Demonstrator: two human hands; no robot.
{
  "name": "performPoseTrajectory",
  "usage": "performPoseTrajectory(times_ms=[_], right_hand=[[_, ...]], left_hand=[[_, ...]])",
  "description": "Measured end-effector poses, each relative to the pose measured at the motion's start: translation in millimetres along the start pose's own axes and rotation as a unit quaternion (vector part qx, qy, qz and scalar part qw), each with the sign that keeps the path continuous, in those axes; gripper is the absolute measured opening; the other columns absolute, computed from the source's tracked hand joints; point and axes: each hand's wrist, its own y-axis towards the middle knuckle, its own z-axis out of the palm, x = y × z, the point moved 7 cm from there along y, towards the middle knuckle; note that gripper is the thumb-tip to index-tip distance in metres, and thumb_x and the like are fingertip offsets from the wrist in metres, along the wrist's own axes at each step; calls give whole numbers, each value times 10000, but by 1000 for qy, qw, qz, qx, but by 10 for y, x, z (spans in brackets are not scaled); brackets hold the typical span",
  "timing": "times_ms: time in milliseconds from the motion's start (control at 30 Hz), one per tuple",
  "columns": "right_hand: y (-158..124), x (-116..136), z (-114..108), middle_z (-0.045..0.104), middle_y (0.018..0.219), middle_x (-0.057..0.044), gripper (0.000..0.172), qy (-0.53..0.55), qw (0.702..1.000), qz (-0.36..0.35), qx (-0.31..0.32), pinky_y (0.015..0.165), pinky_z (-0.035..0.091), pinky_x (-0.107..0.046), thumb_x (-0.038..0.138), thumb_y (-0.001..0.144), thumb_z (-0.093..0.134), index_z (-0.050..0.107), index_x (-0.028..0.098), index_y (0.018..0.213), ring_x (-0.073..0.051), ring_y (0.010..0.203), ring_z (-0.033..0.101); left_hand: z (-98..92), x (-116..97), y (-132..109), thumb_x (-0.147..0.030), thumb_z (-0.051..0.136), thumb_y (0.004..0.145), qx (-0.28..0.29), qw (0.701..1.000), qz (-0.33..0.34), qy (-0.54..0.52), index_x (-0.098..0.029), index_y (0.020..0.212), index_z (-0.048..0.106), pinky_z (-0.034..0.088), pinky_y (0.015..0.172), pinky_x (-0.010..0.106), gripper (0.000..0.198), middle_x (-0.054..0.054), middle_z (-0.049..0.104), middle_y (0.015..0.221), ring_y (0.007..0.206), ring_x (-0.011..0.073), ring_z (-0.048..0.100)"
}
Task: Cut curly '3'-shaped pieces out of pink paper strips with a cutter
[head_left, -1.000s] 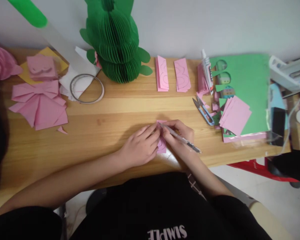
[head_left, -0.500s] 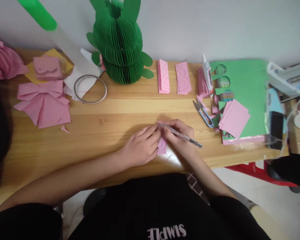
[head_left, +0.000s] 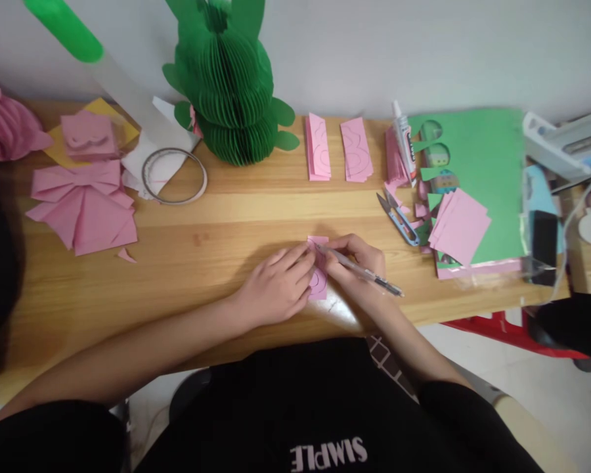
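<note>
A small pink paper piece (head_left: pixel 318 286) lies on the wooden table, with a curved line drawn on its lower part. My left hand (head_left: pixel 277 284) rests flat over its left side, fingers stretched out and touching it. My right hand (head_left: pixel 357 263) grips a clear pen (head_left: pixel 367 271), whose tip meets the upper part of the paper. Part of the paper is covered by my fingers. Beyond it stand a folded pink card (head_left: pixel 318 148) and a second pink piece (head_left: pixel 357 151), both with drawn curved outlines.
A green honeycomb paper figure (head_left: pixel 234 92) stands at the back beside a tape roll (head_left: pixel 200 192). To the right lie blue thread snips (head_left: pixel 398 220), a glue tube (head_left: pixel 406 141), pink squares (head_left: pixel 459 226) and a green sheet (head_left: pixel 495 184). A pink paper bow (head_left: pixel 86 203) is at left.
The pen tip has shifted slightly on the paper, and more of the paper's top edge now shows between my hands. The whole view has moved a little.
</note>
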Motion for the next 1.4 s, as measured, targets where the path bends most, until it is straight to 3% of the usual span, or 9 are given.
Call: performPoseTrajectory(times_ms=[300, 533, 733, 1067, 1400], right_hand=[[-63, 14, -13, 723, 667, 17, 87, -10, 1000, -4, -6, 573, 520, -256, 299, 775, 706, 692, 215, 792, -138, 570, 644], [-51, 11, -29, 724, 666, 10, 95, -10, 1000, -9, 6, 561, 509, -246, 301, 787, 690, 690, 206, 783, -134, 578, 649], [-83, 11, -59, 706, 631, 15, 70, 1, 1000, 0, 1, 554, 507, -245, 273, 776, 685, 683, 205, 762, -130, 558, 644], [-152, -17, -85, 719, 669, 10, 44, -5, 1000, 14, -10, 577, 511, -257, 245, 748, 690, 694, 205, 767, -134, 574, 637], [-143, -1, -67, 717, 671, 12, 58, -5, 1000, -23, -18, 557, 496, -241, 259, 767, 669, 684, 203, 770, -122, 553, 625]], left_hand=[[-92, -30, 17, -251, 437, 992, -47, 998, 20, 29, -63, 1156, 701, 447, 1060, 364, 363, 159, 683, 1283, 1273, 273, 577], [-50, -11, 8, -263, 480, 987, -12, 1000, 11, 13, -79, 1208, 681, 436, 1075, 377, 351, 165, 653, 1337, 1314, 274, 545], [-103, -24, 17, -241, 476, 978, -38, 999, 22, 21, -62, 1156, 703, 465, 1034, 380, 339, 157, 686, 1288, 1261, 284, 588], [-61, -16, 16, -266, 467, 986, -16, 999, 20, 32, -84, 1178, 694, 473, 1044, 387, 349, 146, 680, 1308, 1286, 277, 580], [-70, -18, 20, -262, 467, 980, -20, 999, 25, 37, -77, 1187, 685, 460, 1040, 388, 353, 152, 681, 1301, 1268, 283, 585]])
